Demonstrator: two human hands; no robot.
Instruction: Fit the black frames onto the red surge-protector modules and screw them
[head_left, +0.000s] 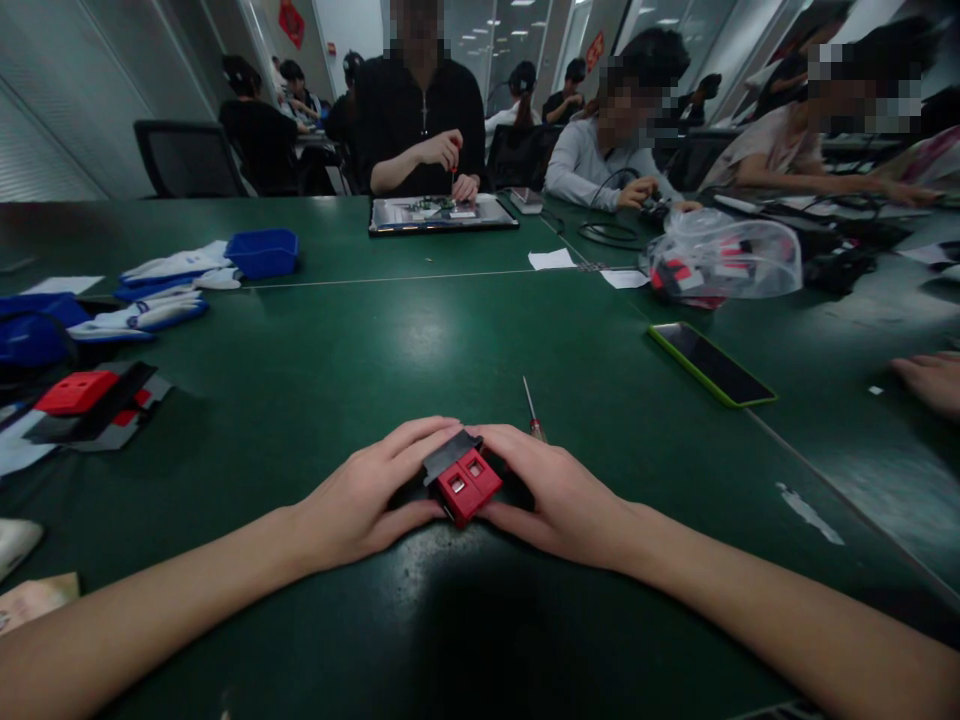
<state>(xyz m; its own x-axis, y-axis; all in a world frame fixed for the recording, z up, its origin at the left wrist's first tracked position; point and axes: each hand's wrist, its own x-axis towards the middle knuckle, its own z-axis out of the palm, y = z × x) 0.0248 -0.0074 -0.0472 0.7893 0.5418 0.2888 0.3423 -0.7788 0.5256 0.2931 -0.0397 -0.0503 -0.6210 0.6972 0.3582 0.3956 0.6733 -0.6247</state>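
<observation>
A small red and black plastic part (463, 481) with two square openings rests on the green table (450, 330), gripped from both sides. My left hand (367, 495) closes round its left side, fingers over the top edge and thumb below. My right hand (555, 490) closes round its right side the same way. A small screwdriver (533, 409) with a red handle lies on the table just beyond my right hand, its handle partly hidden behind my fingers.
A phone in a green case (709, 364) lies to the right. A clear bag of red parts (724, 260) sits farther back. Red and black parts (86, 400), gloves (161, 290) and a blue tray (262, 252) are at left. Other people work across the table; another person's hand (930, 380) rests at the right edge.
</observation>
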